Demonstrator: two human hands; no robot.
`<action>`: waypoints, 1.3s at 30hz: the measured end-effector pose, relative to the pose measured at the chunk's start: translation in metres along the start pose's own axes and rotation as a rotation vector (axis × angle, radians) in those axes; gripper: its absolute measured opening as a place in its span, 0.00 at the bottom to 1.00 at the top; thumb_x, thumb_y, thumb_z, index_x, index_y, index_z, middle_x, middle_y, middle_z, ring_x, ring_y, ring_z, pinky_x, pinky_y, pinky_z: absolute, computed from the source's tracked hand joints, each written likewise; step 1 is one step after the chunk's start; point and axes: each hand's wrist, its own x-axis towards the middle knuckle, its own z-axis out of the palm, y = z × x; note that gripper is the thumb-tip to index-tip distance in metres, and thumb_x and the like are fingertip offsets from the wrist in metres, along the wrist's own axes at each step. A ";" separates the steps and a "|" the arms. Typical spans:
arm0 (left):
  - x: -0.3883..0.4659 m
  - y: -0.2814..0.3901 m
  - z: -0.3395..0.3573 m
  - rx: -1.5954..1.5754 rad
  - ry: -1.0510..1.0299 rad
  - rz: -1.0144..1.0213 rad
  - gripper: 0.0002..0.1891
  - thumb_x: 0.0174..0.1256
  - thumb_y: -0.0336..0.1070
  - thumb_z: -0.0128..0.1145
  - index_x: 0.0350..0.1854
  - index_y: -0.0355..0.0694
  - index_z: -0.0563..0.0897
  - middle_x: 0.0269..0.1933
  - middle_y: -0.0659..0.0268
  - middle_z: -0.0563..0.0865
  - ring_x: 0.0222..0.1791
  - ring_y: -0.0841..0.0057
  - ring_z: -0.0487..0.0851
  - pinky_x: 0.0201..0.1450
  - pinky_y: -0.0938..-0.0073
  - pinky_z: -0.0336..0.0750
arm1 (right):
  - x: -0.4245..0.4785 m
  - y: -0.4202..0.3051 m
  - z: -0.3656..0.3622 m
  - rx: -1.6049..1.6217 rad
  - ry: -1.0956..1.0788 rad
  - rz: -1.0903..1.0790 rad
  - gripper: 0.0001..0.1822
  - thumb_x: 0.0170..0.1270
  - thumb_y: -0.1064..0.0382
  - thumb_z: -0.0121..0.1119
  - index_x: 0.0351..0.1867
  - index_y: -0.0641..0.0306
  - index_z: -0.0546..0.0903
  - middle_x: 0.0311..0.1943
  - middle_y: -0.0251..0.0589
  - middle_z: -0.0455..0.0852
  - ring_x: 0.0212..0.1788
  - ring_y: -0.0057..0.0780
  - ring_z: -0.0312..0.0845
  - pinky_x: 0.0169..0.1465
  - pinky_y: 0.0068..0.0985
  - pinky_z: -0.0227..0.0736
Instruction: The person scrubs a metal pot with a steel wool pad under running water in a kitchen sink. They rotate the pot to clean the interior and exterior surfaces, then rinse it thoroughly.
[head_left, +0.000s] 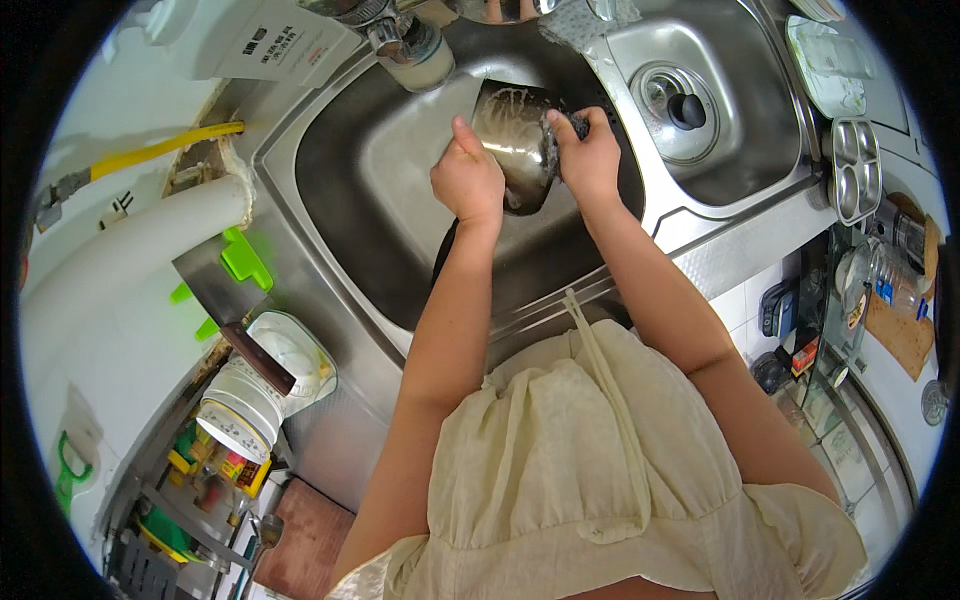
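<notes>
Over the large stainless steel sink basin (405, 187), my left hand (471, 176) grips the near left side of a metal pot (514, 142), thumb raised. A black handle shows below that hand, partly hidden by my forearm. Suds coat the pot's dark upper side, and its wall is shiny. At the pot's right edge, my right hand (589, 154) holds a dark wire-like scouring pad (553, 150) against the rim. The pot is tilted on its side; whether it touches the basin floor cannot be told.
A faucet (386, 37) and a cup of cloudy liquid (424, 64) are at the basin's back left. A smaller basin (750, 90) adjoins on the right. On the left stand a cleaver (225, 285) and stacked bowls (240, 412). A compartment tray (855, 169) leans at the far right.
</notes>
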 end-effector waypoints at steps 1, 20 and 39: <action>0.001 -0.001 0.000 0.005 -0.001 -0.004 0.29 0.71 0.50 0.36 0.17 0.38 0.80 0.19 0.52 0.81 0.22 0.49 0.79 0.28 0.53 0.72 | -0.002 0.002 -0.001 0.045 -0.028 0.022 0.19 0.58 0.55 0.64 0.39 0.66 0.72 0.29 0.46 0.77 0.30 0.31 0.71 0.35 0.28 0.68; -0.002 0.000 0.002 0.054 -0.042 -0.033 0.29 0.71 0.50 0.34 0.19 0.39 0.81 0.21 0.52 0.82 0.23 0.50 0.80 0.29 0.53 0.73 | -0.002 -0.009 -0.009 0.039 -0.030 0.154 0.19 0.53 0.57 0.65 0.35 0.72 0.73 0.27 0.58 0.80 0.32 0.52 0.79 0.37 0.35 0.71; 0.000 -0.007 0.002 0.103 -0.027 0.021 0.32 0.71 0.52 0.30 0.20 0.36 0.81 0.21 0.49 0.82 0.25 0.48 0.80 0.31 0.52 0.73 | -0.063 0.004 -0.009 0.021 -0.040 -0.110 0.16 0.51 0.63 0.66 0.29 0.69 0.69 0.21 0.56 0.74 0.28 0.55 0.73 0.33 0.38 0.68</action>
